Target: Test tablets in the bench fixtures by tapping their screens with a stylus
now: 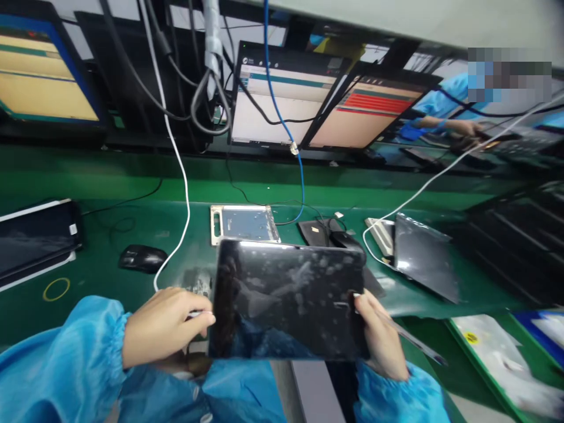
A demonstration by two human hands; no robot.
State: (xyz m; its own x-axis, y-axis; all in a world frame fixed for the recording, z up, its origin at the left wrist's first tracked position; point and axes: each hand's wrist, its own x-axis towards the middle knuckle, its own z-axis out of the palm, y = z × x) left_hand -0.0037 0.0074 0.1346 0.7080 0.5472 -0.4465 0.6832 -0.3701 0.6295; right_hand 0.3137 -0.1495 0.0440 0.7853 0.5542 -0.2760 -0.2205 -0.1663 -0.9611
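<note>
A black tablet (286, 302) with a smudged, dark, glossy screen is held above the table's front edge. My right hand (381, 335) grips its right edge, thumb on the screen side. From that same hand a slim pen-like stick (420, 346) pokes out to the right. My left hand (170, 323) is closed in a pinch at the tablet's left edge. A white cable (183, 170) runs down behind this hand, and a small white plug-like end (199, 314) shows between its fingers. Whether the plug sits in the tablet is hidden.
A black mouse (141, 258), a yellow ring (56, 289) and stacked tablets (37, 241) lie left. Beyond the held tablet is a framed plate (247, 223). A film-covered dark panel (423, 255) lies right. Monitors (282, 97) and hanging cables line the back; a co-worker's hand (462, 128) shows beyond.
</note>
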